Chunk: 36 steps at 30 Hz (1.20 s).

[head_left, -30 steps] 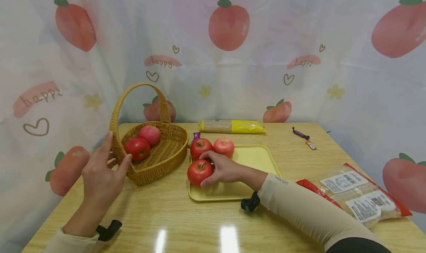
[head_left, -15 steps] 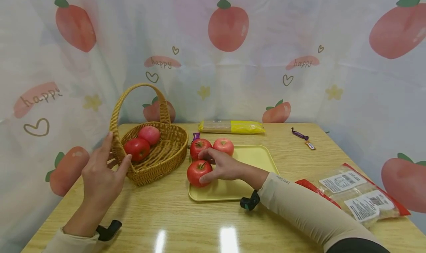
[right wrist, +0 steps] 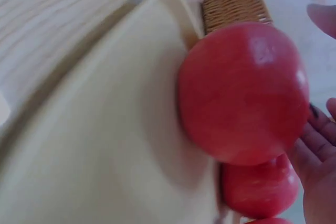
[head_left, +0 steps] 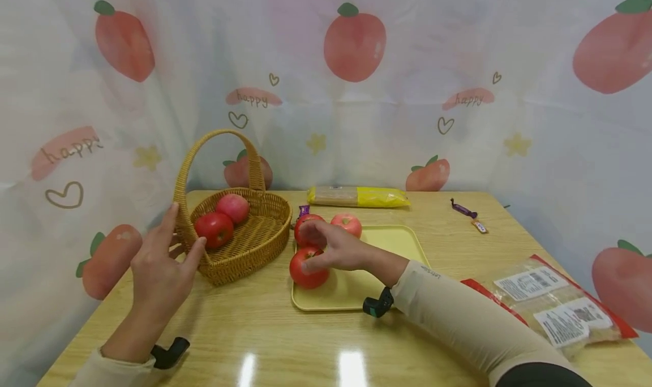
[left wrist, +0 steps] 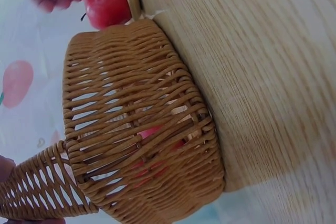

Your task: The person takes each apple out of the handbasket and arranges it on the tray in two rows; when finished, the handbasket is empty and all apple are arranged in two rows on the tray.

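In the head view, my left hand holds the near side of a brown wicker basket at the foot of its handle, thumb in front and fingers behind. Two red apples lie inside the basket. My right hand hovers over the left side of a yellow tray, fingers loosely bent. Below its thumb sits a red apple; the right wrist view shows a gap between this apple and the palm. Another red apple and a paler one sit behind it.
A long yellow-and-clear packet lies at the table's back edge. Small wrapped sweets lie at the back right, and a purple one behind the tray. A red-edged clear bag lies by the right forearm.
My right hand has come up off the front apple, its fingers spreading away from it. The left hand stays on the basket. The head view has shifted slightly.
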### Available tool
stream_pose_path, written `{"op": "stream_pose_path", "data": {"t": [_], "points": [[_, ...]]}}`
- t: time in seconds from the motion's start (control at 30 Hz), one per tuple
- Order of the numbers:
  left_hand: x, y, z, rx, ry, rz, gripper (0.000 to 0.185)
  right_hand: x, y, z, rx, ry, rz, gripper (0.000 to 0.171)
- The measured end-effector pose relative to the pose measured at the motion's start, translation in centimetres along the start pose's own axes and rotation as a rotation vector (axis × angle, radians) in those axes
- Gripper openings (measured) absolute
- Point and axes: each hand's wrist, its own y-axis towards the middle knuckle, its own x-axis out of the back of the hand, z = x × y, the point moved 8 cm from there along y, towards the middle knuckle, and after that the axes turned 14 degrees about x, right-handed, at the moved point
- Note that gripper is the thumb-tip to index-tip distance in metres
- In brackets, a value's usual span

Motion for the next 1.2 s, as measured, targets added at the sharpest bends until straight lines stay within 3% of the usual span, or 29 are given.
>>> {"op": "stream_pose_path", "data": {"t": [0.47,1.2], "points": [[0.5,0.2,-0.2,-0.033,0.000,-0.030,0.088,0.0,5.0,2.6,0.042,-0.023,-0.011,0.072],[0.0,-0.2,-0.5,-0.040,0.027,-0.020,0.089,-2.0,11.9,1.7,-0.011,-0.080,0.019,0.074]]}}
